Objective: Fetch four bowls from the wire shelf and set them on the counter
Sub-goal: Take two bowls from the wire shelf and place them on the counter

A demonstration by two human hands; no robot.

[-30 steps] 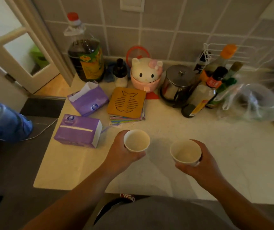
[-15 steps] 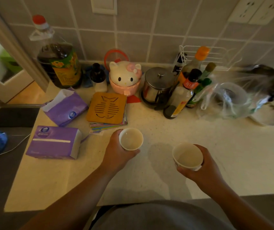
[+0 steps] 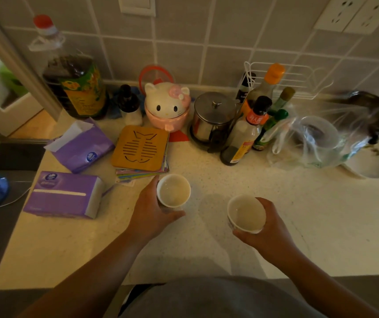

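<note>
Placing now: my left hand [image 3: 151,214] grips the left bowl [image 3: 173,191], my right hand [image 3: 268,228] the right bowl [image 3: 246,213]; next I'd lower both onto the counter [image 3: 321,214].

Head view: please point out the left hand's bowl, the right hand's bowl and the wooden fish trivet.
left hand's bowl [image 3: 173,191], head view, inner bottom.
right hand's bowl [image 3: 246,213], head view, inner bottom.
wooden fish trivet [image 3: 140,148], head view, middle of top.

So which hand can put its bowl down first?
Probably the left hand: its left bowl is upright and looks close over bare counter. The right hand holds the right bowl tilted.
</note>
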